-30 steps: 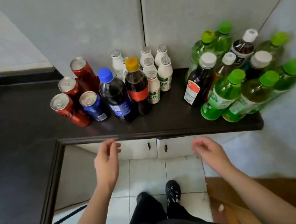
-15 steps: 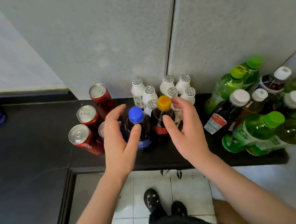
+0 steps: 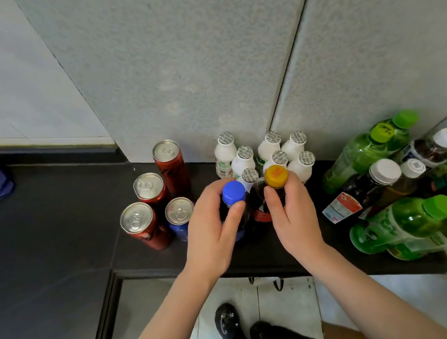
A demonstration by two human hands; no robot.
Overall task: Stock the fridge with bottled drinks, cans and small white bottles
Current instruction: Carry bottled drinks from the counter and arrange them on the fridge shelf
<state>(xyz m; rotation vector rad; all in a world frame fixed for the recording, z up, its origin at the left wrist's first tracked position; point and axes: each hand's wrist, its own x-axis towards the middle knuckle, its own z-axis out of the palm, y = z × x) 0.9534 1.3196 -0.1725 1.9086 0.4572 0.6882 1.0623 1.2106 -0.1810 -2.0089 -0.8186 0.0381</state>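
Two bottles in hand, everything else still waiting

Both hands are closed on dark soda bottles at the front of the black worktop (image 3: 52, 240): the left hand (image 3: 211, 230) wraps the blue-capped bottle (image 3: 233, 192), the right hand (image 3: 290, 211) wraps the yellow-capped bottle (image 3: 275, 176). Whether either has left the worktop I cannot tell. Just left of them stand four cans (image 3: 149, 207), three red and one blue. Close behind is a cluster of small white bottles (image 3: 269, 150) against the wall. To the right, green-capped tea bottles (image 3: 400, 220) and white-capped dark bottles (image 3: 376, 183) crowd together. No fridge is in view, so judging by the full worktop, stocking has barely begun; nearly all drinks remain to be carried.
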